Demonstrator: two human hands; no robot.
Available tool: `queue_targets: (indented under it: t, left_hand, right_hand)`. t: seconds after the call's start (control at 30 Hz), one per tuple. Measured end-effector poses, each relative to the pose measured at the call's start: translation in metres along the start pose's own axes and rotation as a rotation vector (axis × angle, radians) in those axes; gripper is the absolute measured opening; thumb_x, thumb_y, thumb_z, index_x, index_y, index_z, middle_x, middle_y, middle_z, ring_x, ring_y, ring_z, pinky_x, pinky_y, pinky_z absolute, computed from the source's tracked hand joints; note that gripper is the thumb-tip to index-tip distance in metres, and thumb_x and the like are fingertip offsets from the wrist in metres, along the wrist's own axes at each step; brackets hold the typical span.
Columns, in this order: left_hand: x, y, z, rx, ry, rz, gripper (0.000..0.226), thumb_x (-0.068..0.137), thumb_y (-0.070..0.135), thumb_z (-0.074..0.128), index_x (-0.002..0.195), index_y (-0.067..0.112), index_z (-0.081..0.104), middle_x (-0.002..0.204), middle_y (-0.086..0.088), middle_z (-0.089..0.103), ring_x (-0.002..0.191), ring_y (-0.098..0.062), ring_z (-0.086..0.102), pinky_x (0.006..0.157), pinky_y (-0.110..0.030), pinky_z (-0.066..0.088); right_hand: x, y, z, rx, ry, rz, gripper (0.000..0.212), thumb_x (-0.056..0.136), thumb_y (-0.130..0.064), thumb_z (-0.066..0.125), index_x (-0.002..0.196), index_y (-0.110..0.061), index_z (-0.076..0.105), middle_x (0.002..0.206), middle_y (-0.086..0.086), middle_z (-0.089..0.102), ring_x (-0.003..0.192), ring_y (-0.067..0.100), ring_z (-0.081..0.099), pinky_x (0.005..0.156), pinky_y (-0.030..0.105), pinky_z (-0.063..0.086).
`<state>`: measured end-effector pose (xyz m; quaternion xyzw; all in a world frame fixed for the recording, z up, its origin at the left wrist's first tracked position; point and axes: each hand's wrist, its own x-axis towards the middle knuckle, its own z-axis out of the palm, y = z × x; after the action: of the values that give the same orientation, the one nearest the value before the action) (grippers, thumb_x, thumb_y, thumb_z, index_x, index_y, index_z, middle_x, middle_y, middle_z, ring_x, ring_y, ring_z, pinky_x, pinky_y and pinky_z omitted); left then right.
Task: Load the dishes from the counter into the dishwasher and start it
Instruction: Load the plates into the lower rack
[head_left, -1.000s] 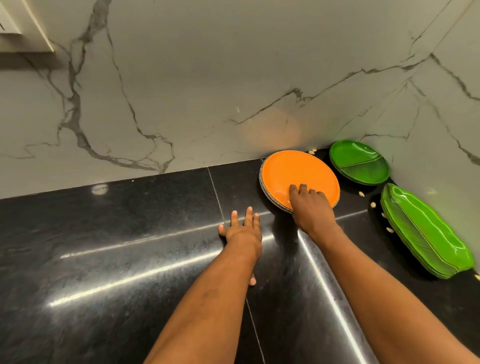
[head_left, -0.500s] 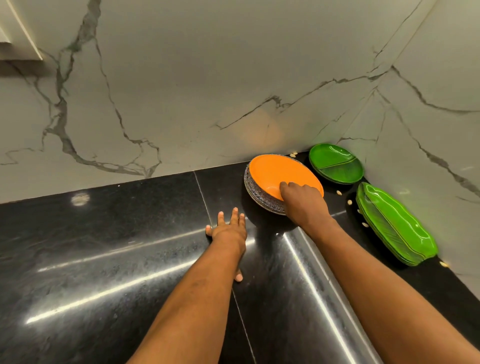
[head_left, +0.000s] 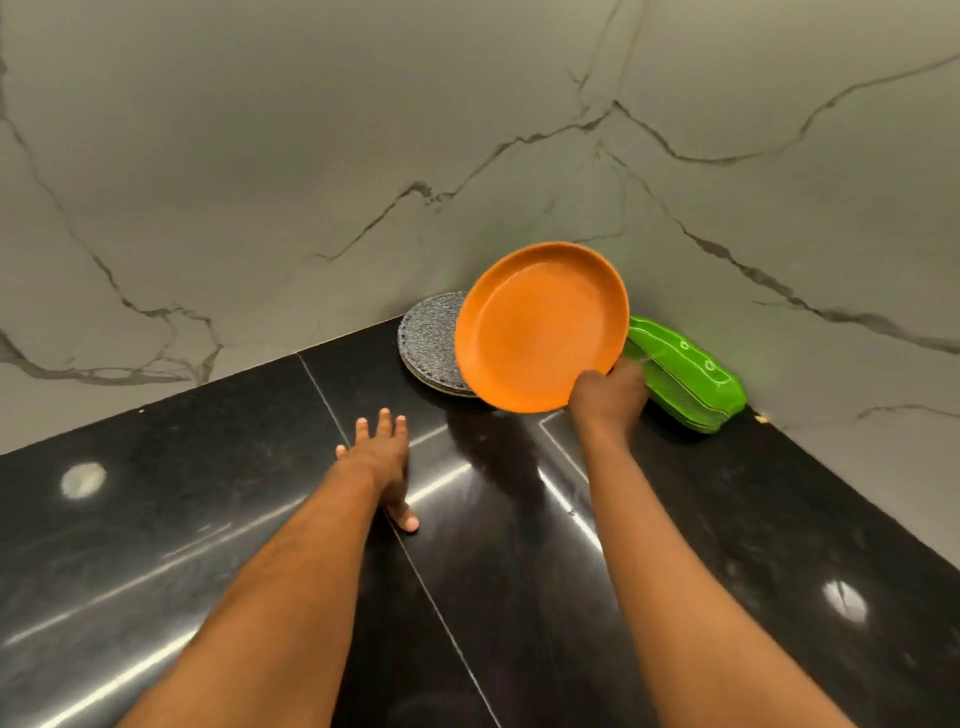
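Gripping the orange plate (head_left: 540, 327) by its lower right rim with the right hand (head_left: 608, 397), fingers curled round the edge. Holds it steeply tilted, hollow side toward the camera, clear of the black counter (head_left: 156, 545) in the corner where the two marble walls (head_left: 311, 156) meet. Hides with its left edge part of a stack of grey speckled plates (head_left: 428, 338) lying flat on the counter close to the back wall; cannot tell how many are in the stack. Hides too one end of a green leaf-shaped dish (head_left: 696, 374) — long, ribbed, lying on the counter along the right-hand wall, just behind the right hand; cannot tell whether knuckles and dish touch. Presses the left hand (head_left: 382, 457) palm down on the counter, fingers straight and slightly spread, thumb stuck out toward the near side — holding nothing, well apart from the orange plate and from the right hand. Stretches both bare forearms in from the bottom edge, the left toward the middle of the counter, the right toward the corner. Catches bright streaks and two round spots of glare on the polished stone.
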<state>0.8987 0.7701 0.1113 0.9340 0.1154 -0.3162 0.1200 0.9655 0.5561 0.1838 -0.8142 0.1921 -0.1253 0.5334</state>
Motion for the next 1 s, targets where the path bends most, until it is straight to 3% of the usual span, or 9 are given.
queue_targets:
  t: [0.1,0.17,0.3,0.53,0.7,0.83,1.0]
  left_hand:
    - [-0.02,-0.01,0.018,-0.001,0.196,0.038,0.14,0.064,0.047,0.089,0.158,0.014,-0.01,0.165,-0.007,-0.016,0.151,-0.034,-0.014,0.121,-0.053,0.004]
    - [-0.04,-0.009,0.039,-0.005,0.375,0.054,0.125,0.074,0.05,0.081,0.159,0.017,-0.005,0.166,-0.006,-0.011,0.152,-0.03,-0.01,0.123,-0.052,0.005]
    - [-0.085,-0.002,0.079,-0.088,0.568,0.115,0.094,0.093,0.066,0.046,0.159,0.017,0.0,0.166,-0.003,-0.009,0.153,-0.022,-0.008,0.123,-0.045,-0.001]
    - [-0.15,-0.023,0.115,0.006,0.561,0.195,0.088,0.095,0.071,0.02,0.156,0.016,-0.012,0.164,-0.004,-0.017,0.151,-0.02,-0.015,0.12,-0.04,-0.011]
    - [-0.192,-0.055,0.153,0.051,0.569,0.282,0.101,0.073,0.082,-0.016,0.151,0.018,-0.019,0.164,-0.004,-0.016,0.151,-0.019,-0.015,0.12,-0.04,-0.011]
    - [-0.226,-0.063,0.18,0.063,0.565,0.331,0.097,0.082,0.076,-0.001,0.156,0.014,-0.01,0.165,-0.005,-0.013,0.151,-0.02,-0.014,0.122,-0.041,-0.009]
    - [-0.27,-0.061,0.218,0.116,0.564,0.387,0.112,0.07,0.083,-0.026,0.157,0.013,-0.009,0.164,-0.006,-0.011,0.151,-0.019,-0.014,0.124,-0.043,-0.006]
  right_hand:
    - [-0.024,0.025,-0.01,0.257,-0.064,0.197,0.019,0.08,0.003,0.047,0.073,-0.012,0.057,0.073,0.006,0.063,0.071,0.029,0.062,0.06,0.04,0.057]
    - [-0.044,0.038,-0.018,0.388,-0.105,0.293,0.021,0.084,0.004,0.047,0.075,-0.011,0.059,0.074,0.008,0.064,0.068,0.026,0.063,0.046,0.032,0.054]
    - [-0.082,0.058,-0.037,0.47,-0.143,0.369,0.016,0.094,-0.001,0.049,0.094,-0.01,0.063,0.09,0.006,0.065,0.08,0.019,0.064,0.045,0.025,0.051]
    - [-0.159,0.079,-0.076,0.483,-0.097,0.394,0.016,0.098,-0.003,0.048,0.105,-0.012,0.06,0.09,0.0,0.061,0.08,0.014,0.06,0.054,0.029,0.051]
    - [-0.231,0.103,-0.111,0.504,-0.04,0.409,0.019,0.1,-0.008,0.048,0.113,-0.014,0.06,0.094,-0.001,0.063,0.083,0.015,0.062,0.057,0.03,0.052]
    - [-0.283,0.121,-0.144,0.511,0.0,0.429,0.019,0.101,-0.008,0.046,0.094,-0.02,0.06,0.09,-0.001,0.064,0.082,0.016,0.062,0.058,0.031,0.052]
    - [-0.34,0.145,-0.188,0.499,0.025,0.434,0.019,0.102,-0.01,0.046,0.093,-0.022,0.058,0.09,-0.001,0.064,0.082,0.016,0.062,0.069,0.04,0.055]
